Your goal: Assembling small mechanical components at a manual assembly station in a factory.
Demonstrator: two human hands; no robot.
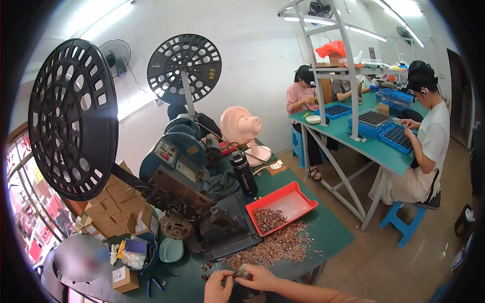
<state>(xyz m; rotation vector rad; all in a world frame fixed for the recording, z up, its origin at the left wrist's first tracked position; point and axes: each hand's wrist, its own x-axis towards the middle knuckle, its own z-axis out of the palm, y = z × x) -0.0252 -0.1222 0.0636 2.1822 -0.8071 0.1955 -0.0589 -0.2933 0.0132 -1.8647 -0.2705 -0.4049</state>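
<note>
At a green-topped workbench (331, 246), your two hands meet near the lower edge of the view, a small greyish lump (244, 271) between them. Your right hand (259, 278) is closed around the lump, thumb and fingers curled in; your left hand (219, 287) sits just beside it, its fingertips drawn together at the lump's left side. Just beyond, ahead and to the right, spreads a loose pile of small copper-coloured parts (275, 247), its long axis running from near left to far right, with your right hand the nearer. Behind the pile stands a red tray (302, 204) holding more of the parts; the dark bench machine (194, 207) rises ahead and to the left.

Whether your left fingertips pinch a part cannot be told. Your fingers hide some of the lump, too small to give a sure long axis, and the frame's lower edge cuts off your left wrist.
</note>
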